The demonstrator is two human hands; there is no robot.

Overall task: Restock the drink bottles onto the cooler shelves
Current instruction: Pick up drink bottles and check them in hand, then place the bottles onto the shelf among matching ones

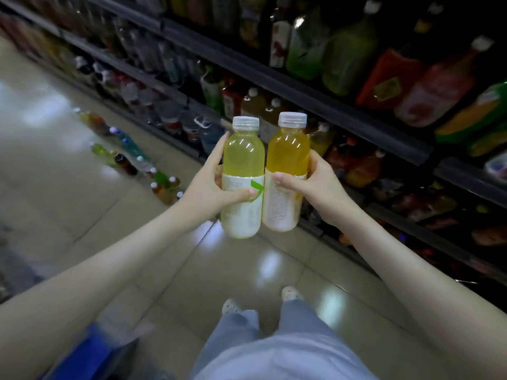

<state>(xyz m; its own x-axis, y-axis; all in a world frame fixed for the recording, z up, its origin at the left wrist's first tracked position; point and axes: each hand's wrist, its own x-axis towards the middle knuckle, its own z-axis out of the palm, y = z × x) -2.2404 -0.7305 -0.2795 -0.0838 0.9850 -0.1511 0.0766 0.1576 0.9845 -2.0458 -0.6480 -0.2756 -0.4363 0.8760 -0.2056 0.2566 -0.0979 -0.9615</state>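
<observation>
At the centre of the frame the left hand curls round a pale yellow bottle; the right hand grips an orange-yellow bottle, the two bottles touching side by side, upright; cooler shelves full of drinks run along the upper right; loose bottles stand on the floor at left.

You've got 2 clear, glossy plastic bottles: pale yellow bottle and orange bottle, both smooth w/ light streaks on the shoulders. Caps are translucent ribbed plastic. Labels look matt white; paper or film, can't tell. Floor tiles are glossy and reflective. Shelf rails are dark w/ a dull sheen. Your trousers are soft matt cloth.
</observation>
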